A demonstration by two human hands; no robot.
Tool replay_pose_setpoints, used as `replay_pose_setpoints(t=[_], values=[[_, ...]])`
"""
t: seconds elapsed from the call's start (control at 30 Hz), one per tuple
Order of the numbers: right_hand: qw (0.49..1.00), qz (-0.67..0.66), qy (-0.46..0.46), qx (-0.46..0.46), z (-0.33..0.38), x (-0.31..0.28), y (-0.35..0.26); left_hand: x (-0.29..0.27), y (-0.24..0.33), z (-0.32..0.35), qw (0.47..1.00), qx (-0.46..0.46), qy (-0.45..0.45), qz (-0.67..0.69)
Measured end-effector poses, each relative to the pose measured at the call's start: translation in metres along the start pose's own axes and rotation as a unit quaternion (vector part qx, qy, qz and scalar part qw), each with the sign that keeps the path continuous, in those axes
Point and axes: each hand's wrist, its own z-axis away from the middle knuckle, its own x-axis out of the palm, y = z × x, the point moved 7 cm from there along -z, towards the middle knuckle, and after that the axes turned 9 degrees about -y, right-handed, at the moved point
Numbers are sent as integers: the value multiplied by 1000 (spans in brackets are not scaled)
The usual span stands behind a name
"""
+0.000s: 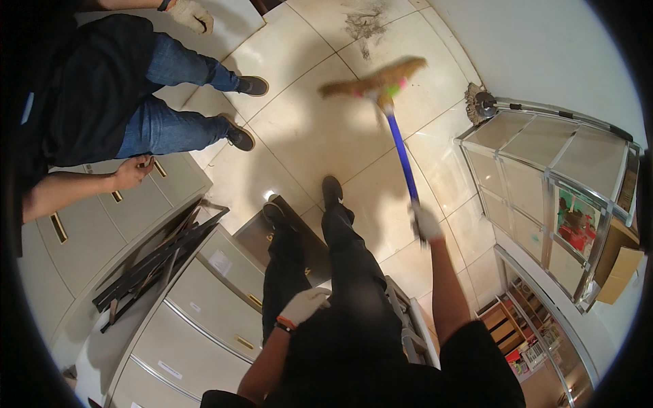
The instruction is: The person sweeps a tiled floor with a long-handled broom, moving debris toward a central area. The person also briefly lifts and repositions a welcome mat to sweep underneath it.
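Note:
My right hand (426, 223), in a white knit glove, is closed round the upper end of a broom's blue stick (403, 155). At the far end the broom head (373, 83) has brown bristles, blurred by motion, over the pale tiled floor (354, 149). A dark smudge of dirt (366, 26) lies on the tiles beyond it. My left hand (304, 306), also gloved, lies against my dark trousers near my thigh. Its fingers look loosely extended, and nothing shows in them.
Another person in blue jeans (183, 126) stands at the left. Grey cabinets (197, 326) line the lower left, with dark metal strips (160, 275) in a gap. A metal-framed cabinet (544, 183) and mop head (476, 105) stand right. A dark mat (309, 248) lies beneath my feet.

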Motion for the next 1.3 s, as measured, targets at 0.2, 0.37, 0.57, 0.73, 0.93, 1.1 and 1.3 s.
replay_pose_setpoints(t=[0.2,0.37,0.57,0.73,0.93,1.1,1.3], values=[[970,16,57,236,246,66,290,-100,-27,21,998,9,54,-14],[946,227,-2,232,232,104,388,-141,-55,32,998,7,66,-14],[962,183,47,199,106,154,339,-171,-133,60,997,18,68,-22],[995,79,42,52,-6,202,110,-184,-197,82,996,-9,86,22],[953,299,44,-25,67,264,-33,-174,-224,89,992,47,83,87],[847,490,-57,-196,262,363,-54,-175,-233,99,987,74,109,91],[741,606,-226,-180,147,533,-22,-176,-231,100,983,86,144,78]])
